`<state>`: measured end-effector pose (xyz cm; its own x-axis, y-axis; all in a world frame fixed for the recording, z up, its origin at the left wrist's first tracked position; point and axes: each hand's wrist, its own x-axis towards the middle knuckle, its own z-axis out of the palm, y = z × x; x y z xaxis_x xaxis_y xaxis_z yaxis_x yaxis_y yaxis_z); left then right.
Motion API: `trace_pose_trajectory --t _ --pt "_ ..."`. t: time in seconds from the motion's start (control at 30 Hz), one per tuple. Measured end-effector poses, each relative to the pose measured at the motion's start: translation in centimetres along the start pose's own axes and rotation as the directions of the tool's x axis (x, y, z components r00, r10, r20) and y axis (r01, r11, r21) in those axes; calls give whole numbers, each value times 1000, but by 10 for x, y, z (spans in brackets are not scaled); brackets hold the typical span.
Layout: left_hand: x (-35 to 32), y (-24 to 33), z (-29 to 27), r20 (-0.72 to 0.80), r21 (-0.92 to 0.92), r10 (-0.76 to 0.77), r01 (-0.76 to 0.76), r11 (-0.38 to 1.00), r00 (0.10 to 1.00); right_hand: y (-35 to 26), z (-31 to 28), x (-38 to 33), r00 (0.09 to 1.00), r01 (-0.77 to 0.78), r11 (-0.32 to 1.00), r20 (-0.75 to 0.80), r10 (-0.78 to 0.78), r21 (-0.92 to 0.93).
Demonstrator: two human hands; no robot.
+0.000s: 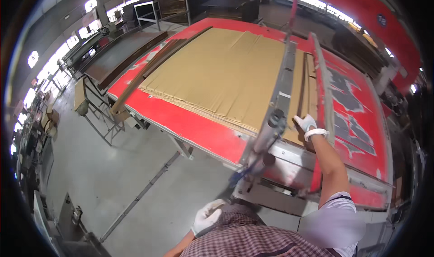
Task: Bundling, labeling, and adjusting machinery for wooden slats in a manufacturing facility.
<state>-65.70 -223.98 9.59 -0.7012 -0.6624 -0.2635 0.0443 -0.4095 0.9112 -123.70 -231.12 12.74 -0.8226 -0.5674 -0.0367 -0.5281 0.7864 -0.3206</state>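
My right hand (306, 123), in a white glove with a white band at the wrist, reaches past a grey metal beam (284, 72) to the sheets' right part. Its fingers close around the near part of a long dark strip (302, 92) that lies on the tan sheets. The gloved left hand (208, 217) is low by my waist, loosely open with nothing visible in it. A broad stack of tan sheets (217, 72), with wrinkles on top and layered edges, lies on a red table (181, 123). Part of the stack is hidden under the beam.
Metal cylinders (271, 133) stand at the beam's near end. To its right runs a red upright frame (322, 85), with a worn red surface (352, 108) beyond. Long brown bars (144, 74) lie along the table's left side, one overhanging. A stand (97, 105) is on the floor at left.
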Motion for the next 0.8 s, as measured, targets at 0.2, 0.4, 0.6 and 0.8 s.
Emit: trace_pose_trajectory --t 0.2,0.4,0.6,0.8 --pt "27 10 -58 -218 -136 20 -51 989 976 -20 28 41 998 -58 997 34 61 -58" --pt "96 57 -75 292 330 -244 142 933 925 -31 -48 -26 939 -194 981 285 191 -19" --pt "150 23 -47 868 394 -361 -29 919 341 4 -76 -276 718 -311 829 686 -116 466" --pt "154 -26 73 941 -33 -186 625 780 282 -21 -80 -504 378 -861 388 924 59 328"
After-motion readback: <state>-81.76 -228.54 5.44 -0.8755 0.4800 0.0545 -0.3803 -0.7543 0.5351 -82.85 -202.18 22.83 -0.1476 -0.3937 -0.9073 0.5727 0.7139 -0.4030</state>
